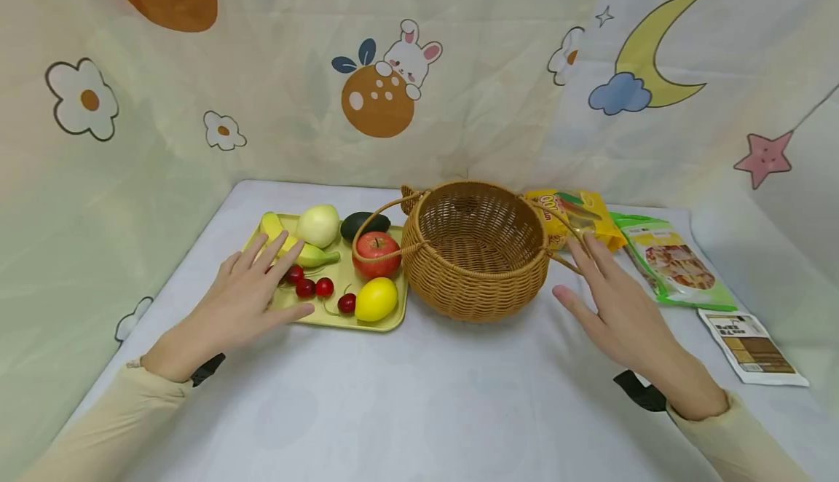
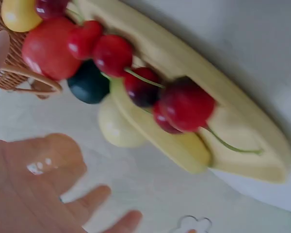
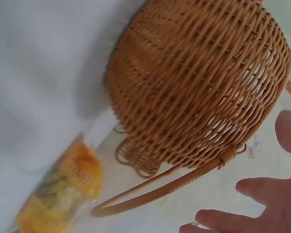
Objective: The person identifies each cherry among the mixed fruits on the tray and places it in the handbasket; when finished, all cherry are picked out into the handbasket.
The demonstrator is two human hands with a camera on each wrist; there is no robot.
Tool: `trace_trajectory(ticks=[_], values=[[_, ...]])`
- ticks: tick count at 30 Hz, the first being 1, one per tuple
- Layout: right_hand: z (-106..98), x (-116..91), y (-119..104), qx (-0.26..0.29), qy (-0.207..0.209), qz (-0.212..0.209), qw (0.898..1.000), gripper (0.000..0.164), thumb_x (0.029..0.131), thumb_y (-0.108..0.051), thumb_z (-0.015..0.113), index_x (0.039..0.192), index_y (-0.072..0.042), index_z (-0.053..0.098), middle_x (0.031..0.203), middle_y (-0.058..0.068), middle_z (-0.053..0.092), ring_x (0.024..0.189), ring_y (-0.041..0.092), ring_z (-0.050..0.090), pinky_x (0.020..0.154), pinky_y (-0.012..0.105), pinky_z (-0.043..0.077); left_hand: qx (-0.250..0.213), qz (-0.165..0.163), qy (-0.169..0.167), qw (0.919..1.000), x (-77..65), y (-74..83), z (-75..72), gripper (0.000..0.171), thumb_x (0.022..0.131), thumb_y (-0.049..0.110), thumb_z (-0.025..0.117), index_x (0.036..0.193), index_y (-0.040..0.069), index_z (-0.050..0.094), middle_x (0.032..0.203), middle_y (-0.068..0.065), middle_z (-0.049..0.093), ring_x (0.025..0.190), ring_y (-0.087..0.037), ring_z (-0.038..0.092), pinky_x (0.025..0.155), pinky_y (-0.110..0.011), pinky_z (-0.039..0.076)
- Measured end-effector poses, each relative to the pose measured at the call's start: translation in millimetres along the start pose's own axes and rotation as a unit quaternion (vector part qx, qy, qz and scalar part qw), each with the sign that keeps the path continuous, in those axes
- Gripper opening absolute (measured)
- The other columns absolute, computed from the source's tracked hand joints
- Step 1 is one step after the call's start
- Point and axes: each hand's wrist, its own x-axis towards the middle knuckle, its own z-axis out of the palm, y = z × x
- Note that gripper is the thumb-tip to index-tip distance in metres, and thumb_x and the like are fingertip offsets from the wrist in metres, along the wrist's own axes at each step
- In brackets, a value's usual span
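In the head view my left hand [image 1: 245,293] hovers with spread fingers over the left side of a yellow tray [image 1: 344,267]. The tray holds a banana [image 1: 311,255], a pale round onion-like vegetable [image 1: 319,226], a dark green oval thing [image 1: 357,226], a red apple [image 1: 375,269], a lemon [image 1: 376,300] and several cherries [image 1: 305,288]. Right of it stands a wicker basket [image 1: 472,296], nothing visible inside, its two handles folded outward; the left one overlaps the apple. My right hand [image 1: 623,314], fingers extended and holding nothing, is beside the right handle [image 3: 157,194].
Behind and right of the basket lies a yellow snack packet [image 1: 577,212]. Farther right are a green-edged food packet [image 1: 678,263] and a small white and brown packet [image 1: 754,347]. A printed cloth [image 1: 275,103] hangs behind the white table [image 1: 419,402].
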Motion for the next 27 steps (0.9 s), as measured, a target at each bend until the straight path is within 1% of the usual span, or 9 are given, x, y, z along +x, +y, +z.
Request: trace_trajectory(ticks=[4, 7, 9, 11, 13, 15, 17, 19, 27], values=[[-0.5, 14.0, -8.8, 0.022, 0.036, -0.032, 0.999, 0.065, 0.107, -0.036, 0.055, 0.164, -0.022, 0.027, 0.171, 0.017, 0.021, 0.133, 0.052, 0.052, 0.088, 0.066, 0.049, -0.011, 0.022, 0.016, 0.9996, -4.9, -12.9, -1.3, 0.09, 0.091, 0.067, 0.064, 0.162, 0.021, 0.033, 0.169, -0.017, 0.028, 0.154, -0.047, 0.022, 0.11, -0.067, 0.027], [0.8, 23.6, -11.1, 0.033, 0.065, -0.06, 0.996, 0.058, 0.107, -0.03, 0.055, 0.16, -0.019, 0.037, 0.166, 0.022, 0.031, 0.114, 0.051, 0.065, 0.072, 0.056, 0.054, -0.009, 0.026, 0.024, 0.9993, -7.2, -22.1, -1.5, 0.081, 0.093, 0.062, 0.066, 0.158, 0.021, 0.042, 0.164, -0.017, 0.038, 0.148, -0.045, 0.032, 0.105, -0.062, 0.033], [2.6, 28.6, -10.8, 0.037, 0.083, -0.075, 0.993, 0.054, 0.106, -0.027, 0.057, 0.158, -0.019, 0.042, 0.162, 0.025, 0.037, 0.099, 0.049, 0.07, 0.061, 0.046, 0.053, -0.007, 0.028, 0.033, 0.9991, -8.6, -28.5, -1.1, 0.076, 0.093, 0.057, 0.068, 0.156, 0.02, 0.047, 0.161, -0.017, 0.044, 0.144, -0.043, 0.039, 0.101, -0.061, 0.036], [5.0, 32.3, -9.5, 0.037, 0.093, -0.084, 0.991, 0.051, 0.106, -0.026, 0.058, 0.155, -0.018, 0.047, 0.159, 0.025, 0.041, 0.078, 0.042, 0.071, 0.049, 0.034, 0.043, -0.009, 0.032, 0.045, 0.9985, -10.3, -35.3, 0.0, 0.07, 0.093, 0.051, 0.072, 0.152, 0.019, 0.052, 0.155, -0.017, 0.052, 0.137, -0.041, 0.046, 0.097, -0.06, 0.039], [8.1, 34.5, -8.2, 0.04, 0.095, -0.085, 0.991, 0.05, 0.105, -0.026, 0.059, 0.153, -0.018, 0.05, 0.158, 0.025, 0.043, 0.054, 0.026, 0.06, 0.044, 0.026, 0.031, -0.019, 0.035, 0.059, 0.9975, -12.3, -42.0, 1.0, 0.064, 0.092, 0.043, 0.076, 0.147, 0.018, 0.058, 0.145, -0.014, 0.062, 0.129, -0.038, 0.055, 0.094, -0.059, 0.042], [11.6, 35.5, -7.2, 0.043, 0.097, -0.085, 0.991, 0.048, 0.105, -0.025, 0.06, 0.151, -0.016, 0.053, 0.157, 0.025, 0.045, 0.045, 0.012, 0.05, 0.044, 0.023, 0.029, -0.03, 0.038, 0.071, 0.9963, -14.3, -48.0, 1.7, 0.058, 0.09, 0.037, 0.079, 0.142, 0.018, 0.063, 0.132, -0.012, 0.071, 0.12, -0.036, 0.062, 0.09, -0.057, 0.047], [14.7, 36.0, -6.5, 0.049, 0.099, -0.083, 0.99, 0.046, 0.104, -0.025, 0.061, 0.148, -0.015, 0.056, 0.156, 0.025, 0.046, 0.039, -0.001, 0.022, 0.042, 0.021, 0.023, -0.034, 0.036, 0.078, 0.9957, -16.2, -53.1, 1.8, 0.054, 0.088, 0.033, 0.081, 0.138, 0.019, 0.067, 0.119, -0.011, 0.076, 0.111, -0.033, 0.066, 0.085, -0.053, 0.051], [16.8, 36.7, -6.0, 0.056, 0.105, -0.082, 0.989, 0.044, 0.103, -0.024, 0.063, 0.145, -0.013, 0.059, 0.154, 0.025, 0.048, 0.039, -0.006, 0.014, 0.041, 0.02, 0.022, -0.034, 0.031, 0.077, 0.9959, -17.9, -57.1, 1.4, 0.051, 0.088, 0.032, 0.082, 0.135, 0.021, 0.069, 0.112, -0.01, 0.078, 0.105, -0.032, 0.068, 0.08, -0.049, 0.053], [20.5, 40.6, -6.2, 0.073, 0.117, -0.086, 0.987, 0.041, 0.101, -0.022, 0.066, 0.14, -0.011, 0.064, 0.151, 0.024, 0.051, 0.039, -0.008, 0.011, 0.039, 0.019, 0.022, -0.045, 0.01, 0.037, 0.9982, -20.6, -66.0, 4.9, 0.042, 0.083, 0.031, 0.085, 0.123, 0.02, 0.077, 0.097, -0.004, 0.08, 0.088, -0.02, 0.063, 0.066, -0.029, 0.045]])
